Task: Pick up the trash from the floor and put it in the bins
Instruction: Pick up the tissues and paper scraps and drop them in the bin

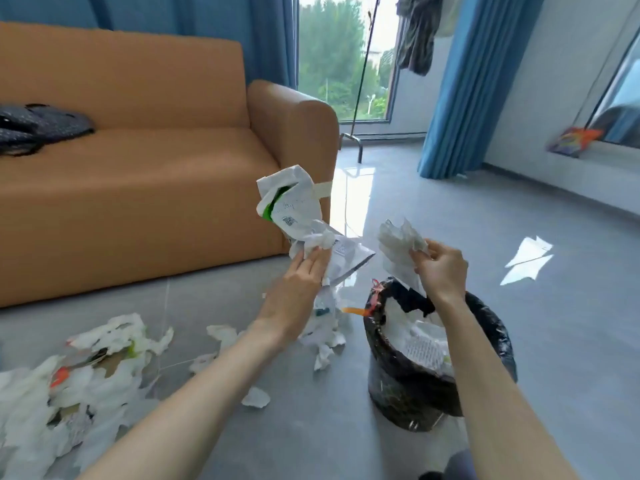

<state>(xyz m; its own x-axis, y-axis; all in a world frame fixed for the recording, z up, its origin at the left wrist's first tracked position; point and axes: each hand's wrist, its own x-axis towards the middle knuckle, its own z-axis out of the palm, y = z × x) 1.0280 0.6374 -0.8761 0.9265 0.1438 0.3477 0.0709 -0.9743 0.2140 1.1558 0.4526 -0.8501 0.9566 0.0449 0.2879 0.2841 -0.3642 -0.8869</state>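
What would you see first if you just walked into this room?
Probably the two hands in the middle: the left hand holds up a crumpled white packaging bundle, and the right hand pinches a white wrapper over the black-lined bin. Next comes the messy pile of white trash spread on the floor at the lower left, in front of the big orange sofa.

The sofa (145,188) is orange, the curtains (464,84) are blue, the bin (408,393) liner is black, the trash (69,393) is white.
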